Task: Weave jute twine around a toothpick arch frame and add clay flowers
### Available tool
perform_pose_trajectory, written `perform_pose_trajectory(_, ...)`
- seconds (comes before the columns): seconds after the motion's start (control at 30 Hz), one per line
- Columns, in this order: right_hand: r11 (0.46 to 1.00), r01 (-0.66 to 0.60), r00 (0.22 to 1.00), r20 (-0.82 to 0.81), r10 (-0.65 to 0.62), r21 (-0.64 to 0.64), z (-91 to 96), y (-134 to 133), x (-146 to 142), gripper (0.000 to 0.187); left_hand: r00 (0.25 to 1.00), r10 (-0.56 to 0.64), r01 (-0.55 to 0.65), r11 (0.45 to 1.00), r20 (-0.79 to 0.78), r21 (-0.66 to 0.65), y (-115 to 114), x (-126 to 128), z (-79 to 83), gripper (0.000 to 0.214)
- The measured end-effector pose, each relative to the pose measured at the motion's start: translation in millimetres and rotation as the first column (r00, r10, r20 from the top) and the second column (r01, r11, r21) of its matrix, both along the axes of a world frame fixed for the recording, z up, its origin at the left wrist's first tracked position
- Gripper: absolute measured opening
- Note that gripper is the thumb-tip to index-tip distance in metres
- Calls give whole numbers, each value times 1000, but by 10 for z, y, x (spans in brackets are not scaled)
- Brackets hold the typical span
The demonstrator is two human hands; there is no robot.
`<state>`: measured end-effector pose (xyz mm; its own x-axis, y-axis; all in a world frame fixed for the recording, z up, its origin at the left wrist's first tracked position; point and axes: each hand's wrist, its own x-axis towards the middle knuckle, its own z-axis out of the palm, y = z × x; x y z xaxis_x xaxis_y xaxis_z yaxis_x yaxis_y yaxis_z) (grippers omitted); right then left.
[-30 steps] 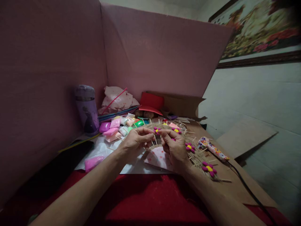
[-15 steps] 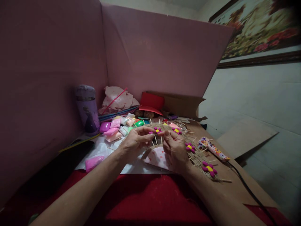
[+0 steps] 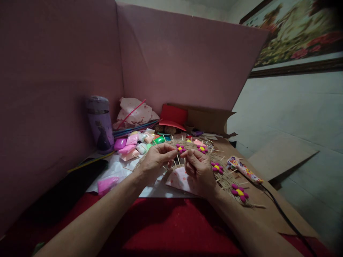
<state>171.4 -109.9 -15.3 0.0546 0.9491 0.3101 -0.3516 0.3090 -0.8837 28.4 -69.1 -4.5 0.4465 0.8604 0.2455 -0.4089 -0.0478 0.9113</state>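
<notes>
My left hand (image 3: 158,159) is closed in a pinch, its thumb and forefinger tips meeting in front of a magenta flower with a yellow middle (image 3: 180,148). Close beside it, my right hand (image 3: 198,167) is pinched too, the fingertips almost touching those of the left. Whatever lies between the fingers is too small or hidden to name. Under and behind both hands curves a woven twine band (image 3: 226,182) with thin wooden sticks poking out. Along it sit more magenta flowers, one of them at the near right end (image 3: 239,192). Spotted pink cloth (image 3: 180,178) covers the inner part.
Packets of coloured clay (image 3: 128,149) lie behind my left hand, with a pink packet (image 3: 107,185) nearer. A purple tumbler (image 3: 100,125) stands at left. On the right, a flower-patterned glue gun (image 3: 245,169) trails a black cord. Pink panels (image 3: 182,60) rise behind.
My fingertips have shifted slightly, and the magenta bit seen at my left fingertips earlier is no longer clearly visible. The view has moved a little.
</notes>
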Motion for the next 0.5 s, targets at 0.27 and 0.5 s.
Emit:
perform_pose_trajectory(0.27,1000,21,999,31,-21,7,26,-15,-5,22,988,-145,147,989,44,-33,-28,-6,35,26)
perform_pose_trajectory(0.5,998,53,998,17,-53,29,4,7,-9,34,995,-74,76,997,62,-23,-19,0,14,17)
